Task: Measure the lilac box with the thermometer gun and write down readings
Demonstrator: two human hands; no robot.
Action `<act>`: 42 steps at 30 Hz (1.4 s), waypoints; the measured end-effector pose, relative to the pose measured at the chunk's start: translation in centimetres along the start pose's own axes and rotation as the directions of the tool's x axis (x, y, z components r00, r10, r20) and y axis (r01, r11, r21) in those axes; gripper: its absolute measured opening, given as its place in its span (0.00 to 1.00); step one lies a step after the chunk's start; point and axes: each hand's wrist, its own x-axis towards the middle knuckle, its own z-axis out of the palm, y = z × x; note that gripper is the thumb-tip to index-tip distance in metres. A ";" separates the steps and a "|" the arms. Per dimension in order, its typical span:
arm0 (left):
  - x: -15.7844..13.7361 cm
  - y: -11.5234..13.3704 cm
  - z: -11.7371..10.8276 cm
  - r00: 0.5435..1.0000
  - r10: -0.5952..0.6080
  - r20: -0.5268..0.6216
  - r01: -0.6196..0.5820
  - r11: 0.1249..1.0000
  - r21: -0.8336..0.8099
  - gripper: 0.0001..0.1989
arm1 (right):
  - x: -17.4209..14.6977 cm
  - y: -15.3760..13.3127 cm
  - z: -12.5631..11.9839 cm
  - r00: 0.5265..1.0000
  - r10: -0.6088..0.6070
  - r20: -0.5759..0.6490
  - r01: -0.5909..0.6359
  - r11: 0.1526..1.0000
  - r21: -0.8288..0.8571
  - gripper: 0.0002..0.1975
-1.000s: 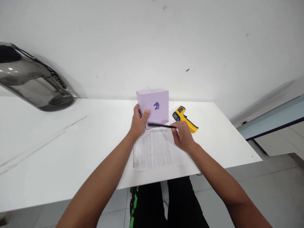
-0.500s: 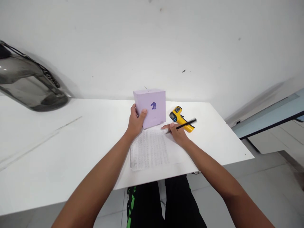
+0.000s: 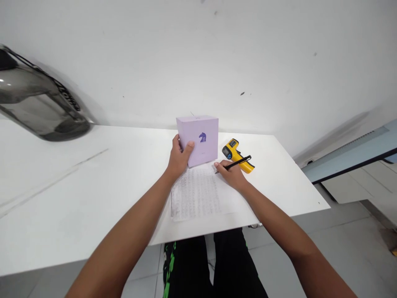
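Observation:
A light purple box (image 3: 205,151) with a dark horse-head print stands at the top edge of a sheet of paper (image 3: 195,196). My left hand (image 3: 180,156) grips the box by its left side, thumb on the front face. Rows of small handwriting cover much of the sheet. In my right hand (image 3: 230,173) is a black pen (image 3: 238,162), its tip pointing down at the upper right of the paper; whether it touches cannot be made out. Just behind that hand lies a yellow infrared thermometer (image 3: 233,152), partly covered by the pen.
The white table (image 3: 102,198) runs along a white wall (image 3: 173,62). A large dark see-through bottle (image 3: 40,99) with a strap is at the far left. My legs (image 3: 214,265) are under the table's front edge. A glass-like panel (image 3: 353,149) stands to the right.
My right fingers have closed in around the pen, the index finger no longer stretched out, and the pen's angle has shifted slightly. The left hand keeps the box; the view has moved a little.

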 end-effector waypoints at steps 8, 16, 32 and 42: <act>0.0 0.3 0.1 0.999 -0.032 -0.001 0.032 0.999 0.005 0.49 | 0.1 -0.6 0.0 1.000 0.017 0.014 -0.017 1.000 0.010 0.30; 0.0 0.5 0.3 0.998 -0.057 -0.009 0.057 0.998 -0.013 0.49 | 0.3 -0.2 0.0 0.997 0.008 0.074 -0.009 1.000 0.012 0.31; 0.0 0.4 0.2 0.999 -0.042 0.008 0.043 0.999 -0.026 0.49 | 0.4 0.0 -0.2 0.997 -0.013 0.076 0.013 1.000 0.004 0.31; -0.1 0.6 0.2 0.999 -0.039 0.016 0.040 0.999 -0.023 0.48 | 0.4 -0.1 0.1 1.000 -0.018 0.022 0.017 0.999 0.028 0.34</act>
